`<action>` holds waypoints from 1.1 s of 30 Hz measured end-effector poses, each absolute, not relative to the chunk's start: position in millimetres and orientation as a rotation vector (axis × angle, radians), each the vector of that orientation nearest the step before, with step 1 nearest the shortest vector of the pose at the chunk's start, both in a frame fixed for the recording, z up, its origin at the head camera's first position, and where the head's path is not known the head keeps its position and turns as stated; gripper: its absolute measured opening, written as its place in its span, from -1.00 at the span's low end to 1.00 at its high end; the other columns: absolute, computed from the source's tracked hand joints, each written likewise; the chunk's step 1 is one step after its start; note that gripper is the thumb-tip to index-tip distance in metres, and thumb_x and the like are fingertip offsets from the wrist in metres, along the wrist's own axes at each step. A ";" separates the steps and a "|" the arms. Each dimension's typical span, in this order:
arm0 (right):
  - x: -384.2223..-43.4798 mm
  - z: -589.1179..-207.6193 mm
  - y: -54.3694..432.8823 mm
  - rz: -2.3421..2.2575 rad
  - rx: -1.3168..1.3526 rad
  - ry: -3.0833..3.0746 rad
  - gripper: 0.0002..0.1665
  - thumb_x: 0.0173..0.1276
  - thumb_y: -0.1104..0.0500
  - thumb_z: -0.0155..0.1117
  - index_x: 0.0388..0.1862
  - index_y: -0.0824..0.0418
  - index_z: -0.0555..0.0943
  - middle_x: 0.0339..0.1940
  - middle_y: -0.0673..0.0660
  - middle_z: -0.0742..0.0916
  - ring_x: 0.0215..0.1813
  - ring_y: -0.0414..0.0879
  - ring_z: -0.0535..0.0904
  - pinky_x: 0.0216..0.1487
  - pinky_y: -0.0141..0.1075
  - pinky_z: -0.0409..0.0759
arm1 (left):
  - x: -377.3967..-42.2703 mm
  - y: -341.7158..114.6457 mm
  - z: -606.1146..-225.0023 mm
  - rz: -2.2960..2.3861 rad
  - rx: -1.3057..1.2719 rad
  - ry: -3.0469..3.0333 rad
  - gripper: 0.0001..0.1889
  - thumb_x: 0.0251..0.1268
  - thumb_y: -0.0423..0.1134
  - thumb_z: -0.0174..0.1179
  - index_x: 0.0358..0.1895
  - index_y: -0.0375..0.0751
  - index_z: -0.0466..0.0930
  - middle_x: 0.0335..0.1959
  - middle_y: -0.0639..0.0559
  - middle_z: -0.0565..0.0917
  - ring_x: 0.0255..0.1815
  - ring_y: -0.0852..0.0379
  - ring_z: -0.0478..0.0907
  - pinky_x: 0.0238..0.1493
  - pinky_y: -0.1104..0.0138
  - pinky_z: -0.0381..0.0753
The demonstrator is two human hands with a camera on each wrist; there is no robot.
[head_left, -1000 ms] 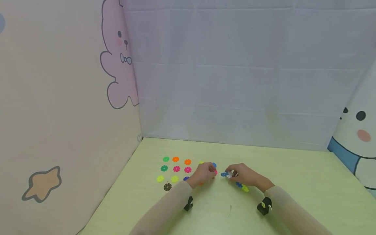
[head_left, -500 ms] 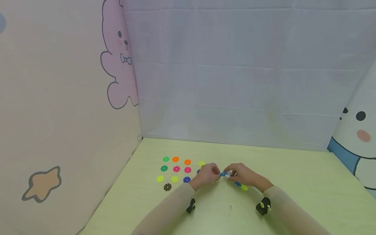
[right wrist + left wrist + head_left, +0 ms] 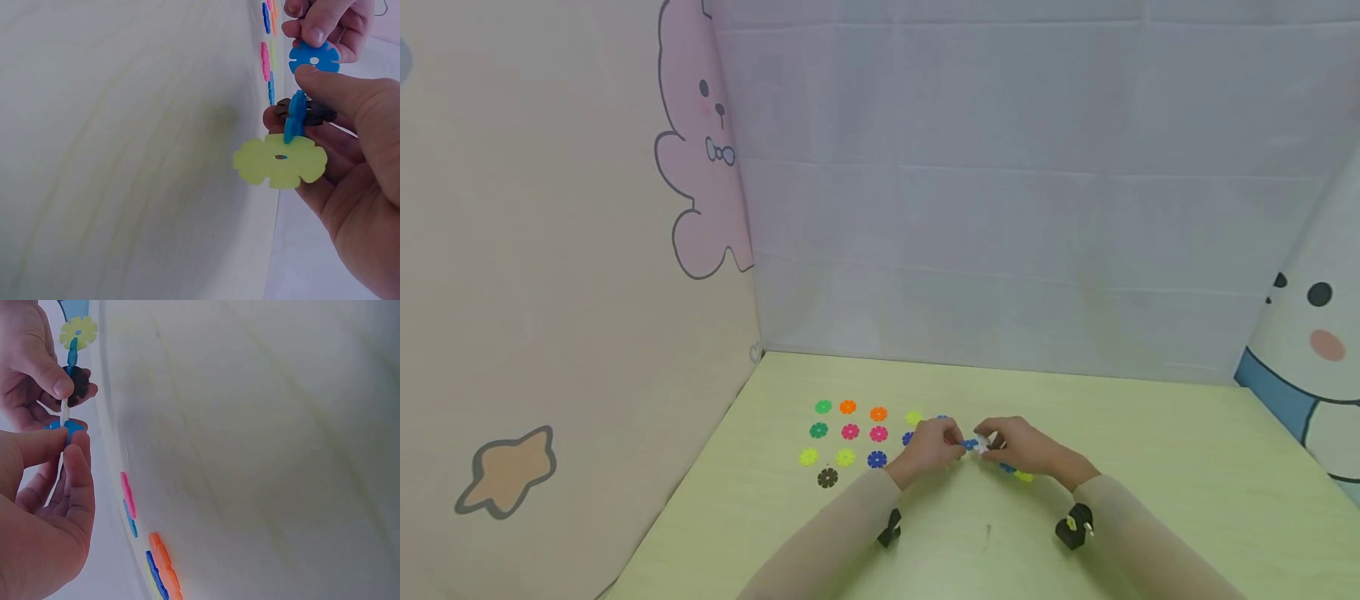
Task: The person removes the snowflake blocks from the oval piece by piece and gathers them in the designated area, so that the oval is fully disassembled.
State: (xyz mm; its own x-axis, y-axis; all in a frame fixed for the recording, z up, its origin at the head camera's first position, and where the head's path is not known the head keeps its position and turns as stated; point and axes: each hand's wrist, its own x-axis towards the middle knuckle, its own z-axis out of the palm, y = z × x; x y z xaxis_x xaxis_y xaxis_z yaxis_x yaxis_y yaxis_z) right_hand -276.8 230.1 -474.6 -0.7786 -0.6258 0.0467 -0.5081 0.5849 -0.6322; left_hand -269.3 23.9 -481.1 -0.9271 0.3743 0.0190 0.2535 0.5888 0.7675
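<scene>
Both hands meet over the middle of the table, working on a chain of interlocking flower-shaped plastic discs. My right hand grips the chain between thumb and fingers. A white disc is at its fingertips, and a brown disc lies against its fingers. From the grip, a darker blue disc leads to a yellow disc at the chain's near end. At the other end is a light blue disc, which my left hand pinches with thumb and fingertips. Those fingers partly hide its edge.
Loose flower discs lie flat in rows left of the hands, among them a green disc, an orange disc, a pink disc and a brown disc. A fabric backdrop stands behind the table.
My left hand has moved right, away from the loose discs, and its fingertips have come to the chain's light blue disc. The right hand has stayed nearly still with the chain.
</scene>
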 end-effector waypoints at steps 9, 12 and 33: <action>-278.9 -479.4 233.9 -0.978 -0.965 2.659 -0.61 0.30 0.22 0.27 0.06 0.37 0.52 -0.06 0.19 0.64 -0.20 -0.10 0.61 -0.29 -0.36 0.57 | -269.0 21.8 -482.1 1.281 0.543 2.651 -0.90 0.17 -0.35 0.29 -0.41 -0.16 0.54 -0.50 0.17 0.53 -0.50 0.26 0.43 -0.47 0.46 0.46; -279.3 -480.4 234.7 -1.012 -0.935 2.639 -0.60 0.30 0.22 0.27 0.08 0.37 0.51 -0.05 0.20 0.63 -0.22 -0.12 0.61 -0.32 -0.36 0.56 | -268.6 21.4 -480.4 1.285 0.543 2.647 -0.90 0.17 -0.35 0.29 -0.41 -0.16 0.54 -0.50 0.16 0.53 -0.50 0.26 0.43 -0.46 0.45 0.46; -276.8 -476.8 223.5 -1.088 -0.959 2.547 -0.66 0.33 0.25 0.24 0.06 0.34 0.52 -0.16 0.10 0.65 -0.33 -0.18 0.60 -0.41 -0.33 0.56 | -270.7 25.1 -478.2 1.291 0.645 2.709 -0.88 0.08 -0.38 0.36 -0.42 -0.14 0.58 -0.48 0.19 0.57 -0.43 0.33 0.46 -0.39 0.48 0.48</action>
State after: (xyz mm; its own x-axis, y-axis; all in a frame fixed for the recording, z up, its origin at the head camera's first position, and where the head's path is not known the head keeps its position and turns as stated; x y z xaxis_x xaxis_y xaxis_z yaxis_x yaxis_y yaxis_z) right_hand -276.8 223.5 -476.8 -0.7662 -0.6400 0.0584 -0.4848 0.5159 -0.7063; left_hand -270.7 25.1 -478.2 -0.9093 0.4004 0.1133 0.3401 0.5584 0.7567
